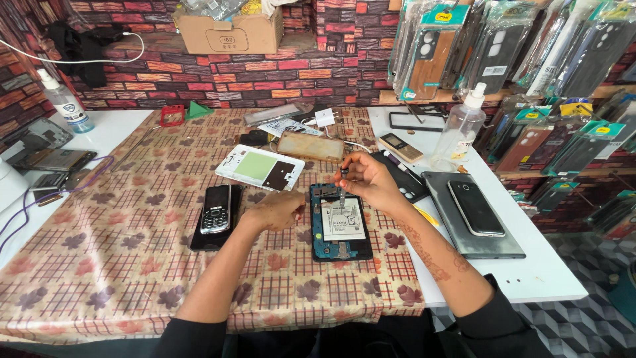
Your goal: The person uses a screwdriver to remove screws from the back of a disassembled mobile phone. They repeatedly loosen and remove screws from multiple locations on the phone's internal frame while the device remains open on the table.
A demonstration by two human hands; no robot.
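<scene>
Opened phone (340, 223) lies flat on the checked cloth (119, 258) right in front, back off, battery showing. Left hand (278, 209) is curled, fingers pressed together, steadying its left edge. Right hand (368, 180) pinches a small screwdriver (343, 184) upright over the top end. I'd keep the driver dead vertical and press lightly so it doesn't slip. Back cover (260, 167) sits just beyond.
</scene>
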